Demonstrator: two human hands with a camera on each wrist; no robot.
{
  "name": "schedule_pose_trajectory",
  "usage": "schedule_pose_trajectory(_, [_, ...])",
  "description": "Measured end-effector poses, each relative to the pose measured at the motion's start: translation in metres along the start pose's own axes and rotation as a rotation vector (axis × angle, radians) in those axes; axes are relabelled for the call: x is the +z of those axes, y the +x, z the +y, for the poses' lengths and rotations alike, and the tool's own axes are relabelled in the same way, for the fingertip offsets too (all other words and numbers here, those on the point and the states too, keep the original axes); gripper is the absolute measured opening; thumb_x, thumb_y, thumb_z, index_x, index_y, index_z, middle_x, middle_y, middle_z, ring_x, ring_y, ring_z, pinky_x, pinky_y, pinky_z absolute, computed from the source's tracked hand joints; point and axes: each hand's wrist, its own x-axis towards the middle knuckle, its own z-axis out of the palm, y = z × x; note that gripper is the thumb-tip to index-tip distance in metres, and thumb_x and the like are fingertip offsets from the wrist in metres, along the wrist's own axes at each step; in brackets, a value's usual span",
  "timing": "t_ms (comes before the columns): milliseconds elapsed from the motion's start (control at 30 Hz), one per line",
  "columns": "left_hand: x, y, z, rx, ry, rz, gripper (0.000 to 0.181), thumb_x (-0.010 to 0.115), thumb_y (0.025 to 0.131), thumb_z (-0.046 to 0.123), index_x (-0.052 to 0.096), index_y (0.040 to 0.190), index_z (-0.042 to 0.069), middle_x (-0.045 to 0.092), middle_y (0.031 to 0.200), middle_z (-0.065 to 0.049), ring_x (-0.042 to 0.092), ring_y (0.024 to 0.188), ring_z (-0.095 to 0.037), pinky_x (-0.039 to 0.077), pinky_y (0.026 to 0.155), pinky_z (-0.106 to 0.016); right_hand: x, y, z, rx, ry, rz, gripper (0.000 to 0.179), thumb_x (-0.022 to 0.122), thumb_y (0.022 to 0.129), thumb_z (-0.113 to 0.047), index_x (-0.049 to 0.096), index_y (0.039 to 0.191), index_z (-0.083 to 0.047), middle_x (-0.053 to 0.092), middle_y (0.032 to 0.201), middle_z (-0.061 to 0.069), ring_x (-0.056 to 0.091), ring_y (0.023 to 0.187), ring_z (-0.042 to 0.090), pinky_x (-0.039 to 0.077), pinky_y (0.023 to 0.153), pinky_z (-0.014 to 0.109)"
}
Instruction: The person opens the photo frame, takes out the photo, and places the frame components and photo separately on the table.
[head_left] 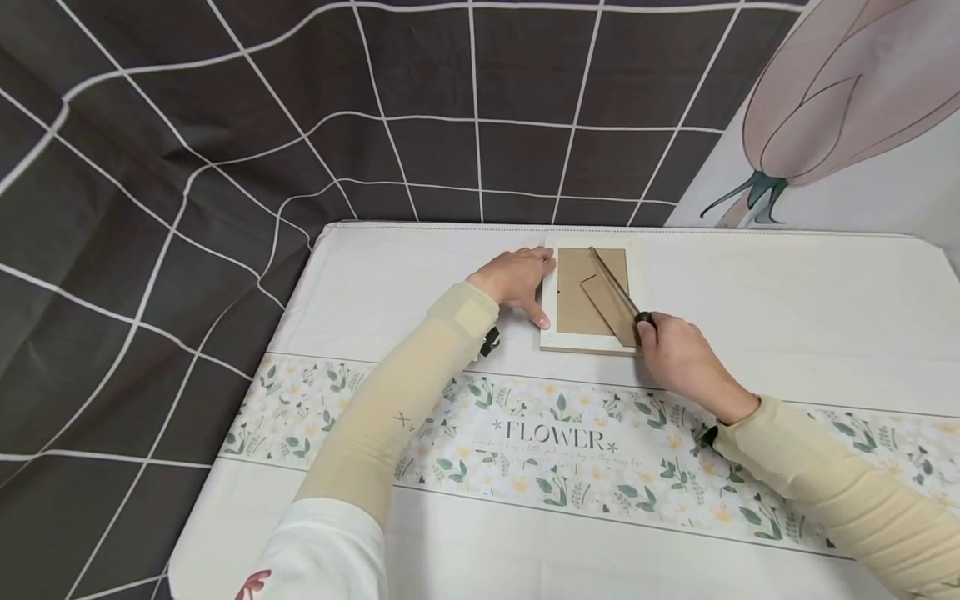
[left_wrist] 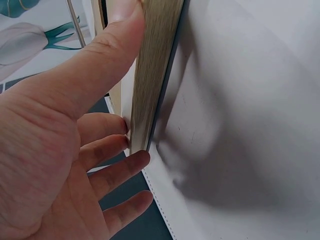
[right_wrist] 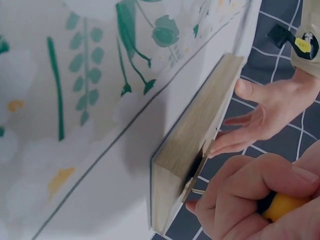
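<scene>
A white picture frame [head_left: 592, 343] lies on the table with its back up and a brown backing board [head_left: 573, 304] showing. My left hand [head_left: 516, 282] rests against the frame's left side, thumb near the front corner and fingers farther back. The left wrist view shows the thumb and fingers touching its wood-grained edge [left_wrist: 157, 65]. With my right hand [head_left: 678, 358] I grip a screwdriver [head_left: 617, 287] by its black and yellow handle [right_wrist: 287, 206]. Its shaft slants over the board. In the right wrist view the board's near edge [right_wrist: 204, 162] stands slightly raised above a dark gap.
A white tablecloth [head_left: 450, 550] with a floral band reading FLOWER covers the table. Behind and to the left hangs dark gridded cloth [head_left: 427, 92]. A cloth with a large pink flower [head_left: 840, 108] hangs at the back right.
</scene>
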Motion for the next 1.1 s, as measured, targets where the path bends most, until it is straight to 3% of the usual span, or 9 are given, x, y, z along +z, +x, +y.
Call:
schedule_pose_trajectory(400, [0.003,0.000,-0.002,0.007,-0.039,0.000,0.114,0.083,0.074,0.057,0.027,0.158,0.002,0.017,0.167,-0.011,0.020,0.152,-0.027,0.022,0.122,-0.042,-0.010,0.003,0.002,0.006,0.058,-0.058,0.038,0.030,0.109,-0.016,0.056,0.088,0.002,0.047,0.066,0.007,0.045,0.060,0.022,0.037,0.055,0.033])
schedule_pose_trajectory(700, [0.003,-0.001,-0.002,0.016,-0.067,0.005,0.112,0.084,0.076,0.053,0.026,0.158,0.003,0.016,0.168,-0.010,0.021,0.152,-0.027,0.020,0.122,-0.039,-0.020,0.004,0.003,0.038,0.168,-0.095,0.040,0.029,0.109,-0.017,0.051,0.082,0.001,0.049,0.064,0.006,0.045,0.055,0.019,0.037,0.048,0.030])
schedule_pose_trajectory(1100, [0.005,-0.006,-0.003,-0.006,-0.109,0.005,0.113,0.083,0.077,0.052,0.023,0.159,0.004,0.012,0.169,-0.007,0.016,0.153,-0.024,0.017,0.123,-0.038,-0.015,0.001,0.005,-0.031,0.063,-0.035,0.037,0.034,0.108,-0.016,0.057,0.085,0.001,0.051,0.069,0.008,0.047,0.062,0.023,0.038,0.058,0.034])
